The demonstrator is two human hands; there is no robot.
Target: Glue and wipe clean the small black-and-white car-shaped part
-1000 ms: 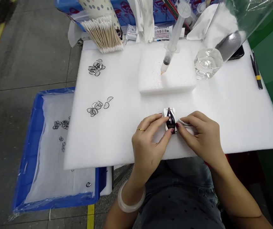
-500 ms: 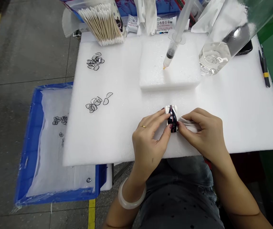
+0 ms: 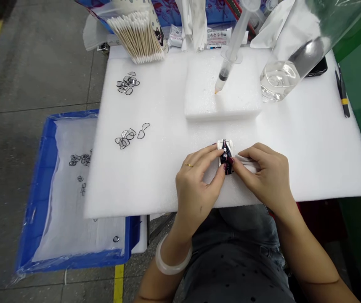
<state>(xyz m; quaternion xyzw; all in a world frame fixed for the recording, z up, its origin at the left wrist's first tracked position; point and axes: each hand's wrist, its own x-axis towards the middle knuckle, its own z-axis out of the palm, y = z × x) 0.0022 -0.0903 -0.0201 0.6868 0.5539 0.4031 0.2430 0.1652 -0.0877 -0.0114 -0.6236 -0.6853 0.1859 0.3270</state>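
Observation:
A small toy car body (image 3: pixel 226 153), white with a dark stripe down its middle, lies on the white foam sheet (image 3: pixel 161 176) near its front edge. My left hand (image 3: pixel 197 185) is closed on the car's left side, thumb low and fingers higher up. From the right, my right hand (image 3: pixel 264 174) pinches a folded white cloth or tissue (image 3: pixel 248 163), and its thumb touches the car's dark stripe. Behind the car, a syringe (image 3: pixel 223 78) with an orange tip leans over a white foam block (image 3: pixel 223 105).
Clear D-shaped pieces with dark rims lie in two groups (image 3: pixel 128 83) on the left. Cotton swabs (image 3: pixel 138 38), a clear container of liquid (image 3: pixel 280 80) and tweezers (image 3: pixel 343 94) stand or lie around the edges. Below left is a blue tray (image 3: pixel 30 227) holding more rimmed pieces.
The right thumb has shifted slightly left and up, onto the car's dark stripe. My left hand keeps its hold, and the whole view has moved a little.

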